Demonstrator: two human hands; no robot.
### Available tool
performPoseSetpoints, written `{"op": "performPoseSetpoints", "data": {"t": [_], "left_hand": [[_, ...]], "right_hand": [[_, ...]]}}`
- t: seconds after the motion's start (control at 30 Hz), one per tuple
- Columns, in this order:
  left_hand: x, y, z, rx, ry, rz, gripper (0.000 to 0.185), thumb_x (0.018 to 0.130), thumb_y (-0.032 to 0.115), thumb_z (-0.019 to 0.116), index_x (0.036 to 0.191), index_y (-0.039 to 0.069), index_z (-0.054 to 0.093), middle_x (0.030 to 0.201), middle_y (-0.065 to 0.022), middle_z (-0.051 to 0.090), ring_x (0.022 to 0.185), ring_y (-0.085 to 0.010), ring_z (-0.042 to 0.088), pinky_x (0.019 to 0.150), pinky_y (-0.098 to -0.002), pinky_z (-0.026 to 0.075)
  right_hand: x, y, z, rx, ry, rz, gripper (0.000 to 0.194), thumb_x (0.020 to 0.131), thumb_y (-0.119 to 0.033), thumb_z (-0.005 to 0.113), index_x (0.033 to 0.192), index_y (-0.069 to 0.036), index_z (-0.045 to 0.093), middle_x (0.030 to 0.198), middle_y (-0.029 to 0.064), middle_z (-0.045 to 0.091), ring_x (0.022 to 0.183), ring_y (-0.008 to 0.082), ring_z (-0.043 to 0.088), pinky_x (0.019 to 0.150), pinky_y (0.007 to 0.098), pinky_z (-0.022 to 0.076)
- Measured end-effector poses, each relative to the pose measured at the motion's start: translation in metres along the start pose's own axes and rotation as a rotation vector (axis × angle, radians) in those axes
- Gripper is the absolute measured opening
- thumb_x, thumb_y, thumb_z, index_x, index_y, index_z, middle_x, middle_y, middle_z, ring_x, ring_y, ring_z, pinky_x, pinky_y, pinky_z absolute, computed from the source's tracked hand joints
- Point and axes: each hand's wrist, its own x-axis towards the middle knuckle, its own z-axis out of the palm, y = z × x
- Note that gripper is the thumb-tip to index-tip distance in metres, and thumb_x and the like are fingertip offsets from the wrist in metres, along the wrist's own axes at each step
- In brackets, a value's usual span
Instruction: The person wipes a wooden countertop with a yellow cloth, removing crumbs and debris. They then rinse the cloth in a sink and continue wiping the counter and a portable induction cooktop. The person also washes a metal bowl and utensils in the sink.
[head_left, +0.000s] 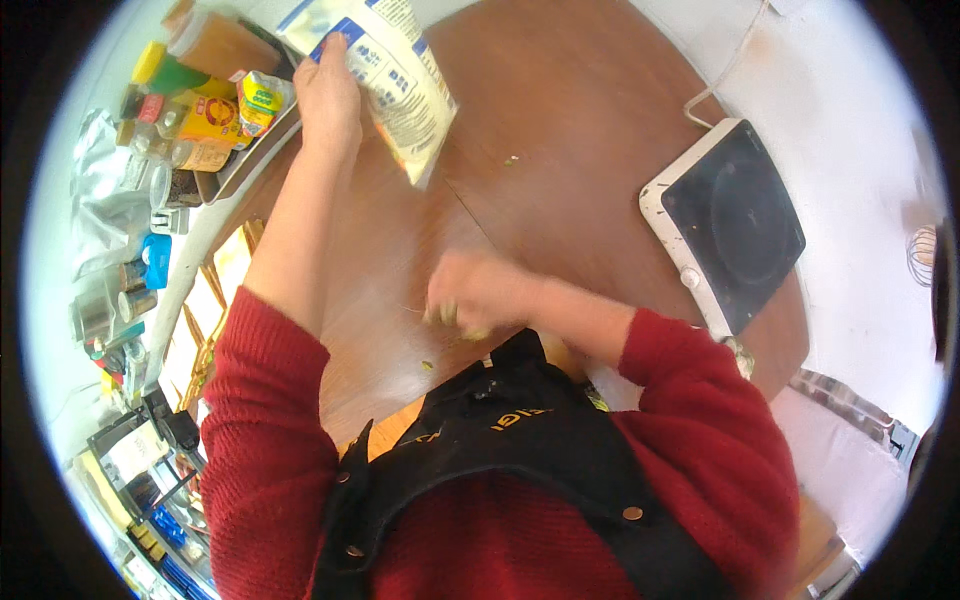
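Observation:
My left hand (328, 94) grips a pale yellow plastic packet (409, 97) with blue bands and printed writing, held up over the far left of the brown wooden table (555, 105). The packet hangs tilted, its lower corner pointing down toward the tabletop. Closer to my body, my right hand (487, 292) is blurred, with its fingers curled downward. Small yellow-green bits (448, 312) show at its fingertips and look like food scraps; the blur hides their exact kind. A green crumb (427, 366) lies on the table near my apron (480, 397).
An induction cooktop (735, 217) with a cord (701, 105) occupies the table's right side. At the left, a tray (251, 157) holds jars, bottles and a yellow packet (260, 105). A power plug (169, 221) and a blue item (157, 260) lie nearby. Pale crumbs (511, 160) dot the tabletop.

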Motion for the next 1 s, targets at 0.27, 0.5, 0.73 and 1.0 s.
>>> {"op": "performPoseSetpoints", "data": {"t": [0.27,0.5,0.73,1.0], "left_hand": [[0.082,-0.085,-0.003,0.317,-0.060,-0.145,0.039,0.093,0.029,0.052,0.113,-0.003,0.054,0.103,-0.0099,0.061,0.090,-0.0185,0.058,0.073,-0.0319,0.048],[0.055,-0.074,-0.084,0.040,-0.369,-0.384,0.035,0.096,0.028,0.045,0.115,0.001,0.054,0.098,-0.0087,0.063,0.091,-0.0199,0.059,0.079,-0.0330,0.048],[-0.216,-0.049,-0.297,0.736,-0.396,-0.063,0.024,0.093,0.015,0.044,0.080,0.001,0.058,0.076,-0.0164,0.060,0.072,-0.0297,0.060,0.069,-0.0368,0.047],[-0.458,-0.013,-0.514,0.600,0.169,-0.439,0.037,0.099,0.023,0.037,0.092,-0.002,0.064,0.086,-0.0117,0.063,0.075,-0.0197,0.059,0.072,-0.0331,0.047]], "right_hand": [[-0.023,0.101,-0.092,-0.510,0.712,0.543,0.034,0.069,-0.009,0.062,0.103,-0.014,0.065,0.108,0.0100,0.062,0.103,0.0343,0.052,0.090,0.0416,0.0436],[-0.046,-0.009,-0.014,0.413,0.302,0.532,0.026,0.071,-0.004,0.059,0.097,-0.007,0.061,0.093,0.0054,0.060,0.089,0.0161,0.057,0.075,0.0315,0.0480],[-0.022,-0.055,0.065,-0.687,0.592,0.359,0.036,0.075,-0.013,0.066,0.109,-0.007,0.057,0.100,0.0108,0.057,0.097,0.0283,0.054,0.087,0.0386,0.0425],[0.073,-0.143,0.242,-0.576,0.381,0.197,0.021,0.071,-0.021,0.068,0.091,-0.014,0.063,0.092,0.0078,0.061,0.085,0.0282,0.058,0.073,0.0406,0.0461]]}}
